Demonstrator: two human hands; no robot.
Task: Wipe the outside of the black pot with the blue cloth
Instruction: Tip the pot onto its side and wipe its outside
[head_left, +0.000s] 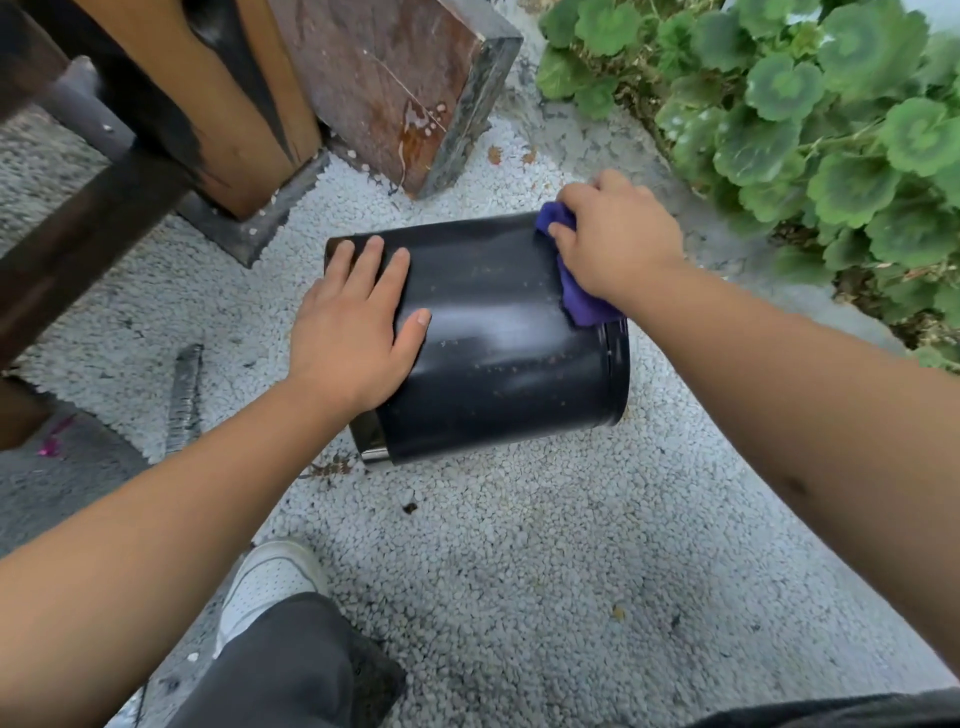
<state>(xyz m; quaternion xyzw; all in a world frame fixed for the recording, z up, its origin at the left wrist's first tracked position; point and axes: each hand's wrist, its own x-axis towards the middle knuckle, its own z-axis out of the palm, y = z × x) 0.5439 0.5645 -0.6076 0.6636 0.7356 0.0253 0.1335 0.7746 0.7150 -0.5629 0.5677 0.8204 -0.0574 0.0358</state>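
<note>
The black pot (498, 338) lies on its side on the pebbled ground, its rim toward the right. Specks of dirt dot its upper wall. My left hand (358, 322) rests flat on the pot's left end, fingers straight and spread. My right hand (613, 244) grips the bunched blue cloth (582, 291) and presses it against the pot's upper right side near the rim. Most of the cloth is hidden under that hand.
A wooden post (218, 104) on a metal base and a reddish stone block (395, 83) stand behind the pot. Green leafy plants (810, 114) fill the right side. A grey metal strip (184, 400) lies at left. My white shoe (270, 582) is below.
</note>
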